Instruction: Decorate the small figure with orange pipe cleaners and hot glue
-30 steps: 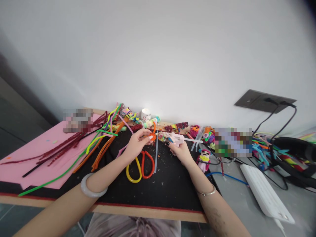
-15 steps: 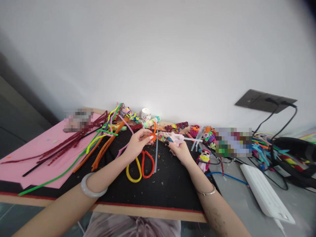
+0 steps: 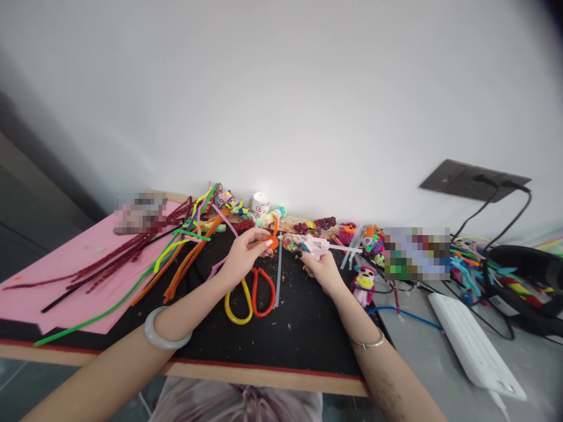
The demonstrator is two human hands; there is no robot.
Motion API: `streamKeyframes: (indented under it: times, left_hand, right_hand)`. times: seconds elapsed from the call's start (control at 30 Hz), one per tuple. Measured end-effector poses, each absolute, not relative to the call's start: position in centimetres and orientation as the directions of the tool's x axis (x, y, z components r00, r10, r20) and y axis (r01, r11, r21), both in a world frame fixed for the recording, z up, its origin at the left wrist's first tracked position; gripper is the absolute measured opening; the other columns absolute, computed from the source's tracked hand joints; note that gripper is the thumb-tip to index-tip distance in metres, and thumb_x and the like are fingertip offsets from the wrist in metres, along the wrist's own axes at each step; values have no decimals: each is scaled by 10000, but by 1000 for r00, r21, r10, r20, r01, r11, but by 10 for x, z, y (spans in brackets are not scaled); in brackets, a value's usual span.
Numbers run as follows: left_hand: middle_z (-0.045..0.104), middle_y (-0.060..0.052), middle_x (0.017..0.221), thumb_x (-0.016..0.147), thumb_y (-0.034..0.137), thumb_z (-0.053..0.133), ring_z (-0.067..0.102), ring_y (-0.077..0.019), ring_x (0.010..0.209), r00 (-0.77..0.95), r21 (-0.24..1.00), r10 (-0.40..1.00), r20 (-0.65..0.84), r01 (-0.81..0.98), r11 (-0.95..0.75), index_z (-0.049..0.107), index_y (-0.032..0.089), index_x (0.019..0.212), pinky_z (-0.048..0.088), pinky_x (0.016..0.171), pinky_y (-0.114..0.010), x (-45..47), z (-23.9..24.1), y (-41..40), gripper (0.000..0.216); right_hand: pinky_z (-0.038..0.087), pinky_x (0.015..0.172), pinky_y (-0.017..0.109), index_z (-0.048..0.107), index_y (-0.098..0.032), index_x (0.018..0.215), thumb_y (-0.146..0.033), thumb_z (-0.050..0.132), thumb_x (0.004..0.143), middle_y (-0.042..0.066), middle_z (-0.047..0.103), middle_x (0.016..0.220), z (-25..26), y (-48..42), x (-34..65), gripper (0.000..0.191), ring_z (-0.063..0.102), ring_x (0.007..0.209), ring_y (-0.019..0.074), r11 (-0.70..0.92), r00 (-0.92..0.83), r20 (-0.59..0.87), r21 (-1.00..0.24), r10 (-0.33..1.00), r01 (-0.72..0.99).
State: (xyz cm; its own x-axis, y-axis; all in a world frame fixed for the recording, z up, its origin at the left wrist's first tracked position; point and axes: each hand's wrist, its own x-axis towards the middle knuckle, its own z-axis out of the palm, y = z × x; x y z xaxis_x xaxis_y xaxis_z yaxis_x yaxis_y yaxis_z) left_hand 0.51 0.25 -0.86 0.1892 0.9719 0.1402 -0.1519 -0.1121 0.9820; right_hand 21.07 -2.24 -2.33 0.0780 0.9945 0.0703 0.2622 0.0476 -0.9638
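Observation:
My left hand pinches an orange pipe-cleaner piece, a coil with one end curving upward. Facing it, my right hand is closed around a pale pink glue gun, whose nozzle end points left toward the orange coil. A clear glue stick sticks out of the gun's back. Below my left hand lie scissors with a yellow handle loop and a red handle loop; their blades are hidden. A loose translucent glue stick lies between my hands on the black mat.
Many pipe cleaners spread over a pink sheet at left. A white cup stands by the wall among small pipe-cleaner figures. A pipe-cleaner doll lies right of my right hand. Farther right are a white power strip and black cables.
My left hand has turned the orange coil slightly, so more of its round face shows. The right hand and glue gun have hardly moved.

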Motion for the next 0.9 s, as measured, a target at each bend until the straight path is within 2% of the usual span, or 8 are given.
streamKeyframes:
  times: [0.6, 0.9]
  left_hand:
    - [603, -14, 829, 700, 289, 665, 591, -101, 639, 111, 971, 984, 141, -211, -116, 567, 143, 914, 511, 655, -251, 4, -1, 1, 277]
    - [621, -21, 800, 696, 318, 661, 602, -123, 636, 63, 969, 986, 151, -208, -135, 570, 149, 903, 522, 664, -285, 3, -1, 3, 282]
  right_hand:
    - [266, 343, 198, 493, -167, 543, -369, 608, 677, -45, 454, 396, -23, -24, 210, 268, 370, 345, 73, 43, 54, 62, -953, 997, 299]
    - [281, 355, 191, 495, -168, 566, -352, 623, 668, -53, 455, 419, -24, -22, 211, 246, 377, 364, 71, 54, 9, 60, -942, 998, 332]
